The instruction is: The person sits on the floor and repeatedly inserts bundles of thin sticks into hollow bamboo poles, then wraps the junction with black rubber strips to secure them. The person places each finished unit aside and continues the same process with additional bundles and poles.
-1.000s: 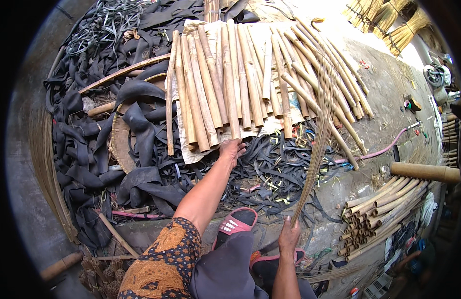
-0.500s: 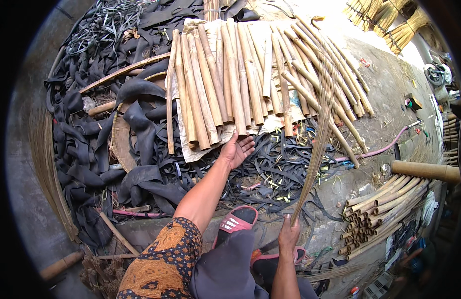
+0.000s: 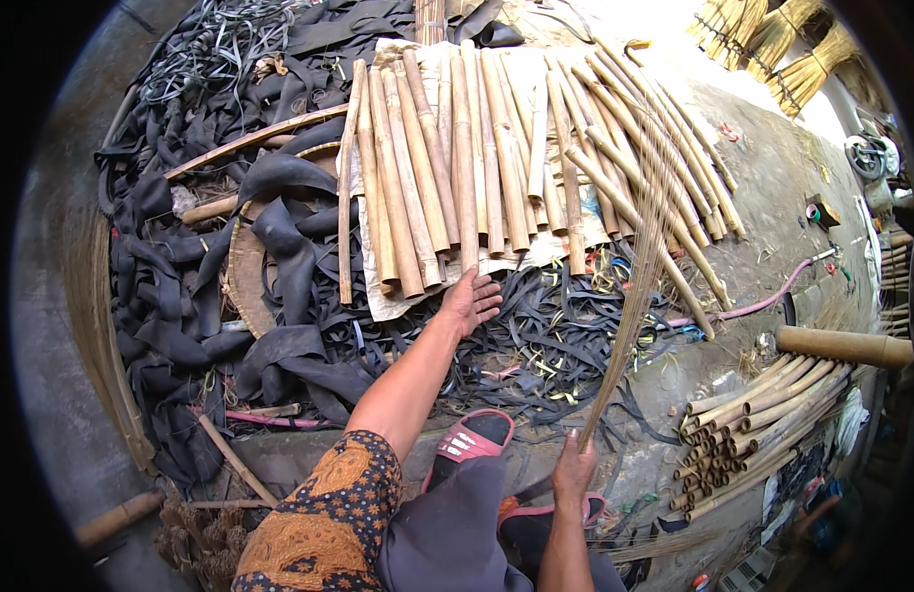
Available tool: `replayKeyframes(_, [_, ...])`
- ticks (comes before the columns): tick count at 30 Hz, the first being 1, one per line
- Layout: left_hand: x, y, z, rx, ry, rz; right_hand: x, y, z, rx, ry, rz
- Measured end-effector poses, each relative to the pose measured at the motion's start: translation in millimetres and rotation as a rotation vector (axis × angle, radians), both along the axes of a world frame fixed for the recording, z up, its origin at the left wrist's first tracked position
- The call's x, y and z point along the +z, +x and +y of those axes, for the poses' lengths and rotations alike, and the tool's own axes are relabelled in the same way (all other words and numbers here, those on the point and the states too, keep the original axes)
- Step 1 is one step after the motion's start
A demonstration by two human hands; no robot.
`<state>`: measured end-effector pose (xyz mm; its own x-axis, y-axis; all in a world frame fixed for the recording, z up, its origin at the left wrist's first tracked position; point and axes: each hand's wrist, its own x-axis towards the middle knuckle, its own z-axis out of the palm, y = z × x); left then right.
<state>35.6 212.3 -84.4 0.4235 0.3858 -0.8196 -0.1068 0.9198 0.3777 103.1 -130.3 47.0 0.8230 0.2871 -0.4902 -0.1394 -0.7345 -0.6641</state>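
My left hand (image 3: 470, 302) reaches forward with its fingers stretched out and apart, at the near end of a long bamboo pole (image 3: 465, 158). The thumb side seems to touch that end; the grip cannot be made out exactly. Several other bamboo poles (image 3: 406, 187) lie side by side around it on a pale sheet (image 3: 388, 304). My right hand (image 3: 573, 464) is closed round the lower end of a bundle of thin, flexible sticks (image 3: 623, 345). The bundle rises and fans out in front of the poles on the right.
Black rubber strips (image 3: 546, 335) and wide rubber pieces (image 3: 284, 257) cover the ground ahead and left, with a round woven tray (image 3: 248, 271) among them. Stacked bamboo tubes (image 3: 763, 424) lie at the right beside a thick bamboo piece (image 3: 844, 346). Tied straw-coloured bundles (image 3: 817, 69) stand far right.
The near end of the pole at my left hand has shifted slightly left against its neighbours. The whole view has shifted a little. My right hand still holds the stick bundle.
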Motion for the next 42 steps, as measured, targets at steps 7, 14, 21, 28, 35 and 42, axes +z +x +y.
replayKeyframes(7, [24.6, -27.1, -13.0, 0.277, 0.018, -0.001, -2.1, 4.3, 1.7, 0.07, -0.003, -0.053])
replayKeyframes(14, [45.1, -43.1, -23.5, 0.363, 0.002, -0.068, -3.2, 3.2, 2.3, 0.098, 0.012, -0.045])
replayKeyframes(21, [39.8, -52.5, -11.3, 0.594, -0.02, -0.084, -1.2, 2.6, 0.9, 0.089, 0.01, -0.027])
replayKeyframes(28, [77.7, -62.9, -28.6, 0.354, -0.033, -0.574, 0.7, -1.3, -2.4, 0.083, -0.017, -0.026])
replayKeyframes(35, [77.8, -54.9, -8.5, 0.371, -0.062, -0.115, 6.6, -9.4, -5.0, 0.114, 0.052, -0.107])
replayKeyframes(42, [110.6, -79.2, 5.4, 0.228, 0.005, -0.54, 10.9, -12.7, -10.7, 0.067, 0.052, -0.061])
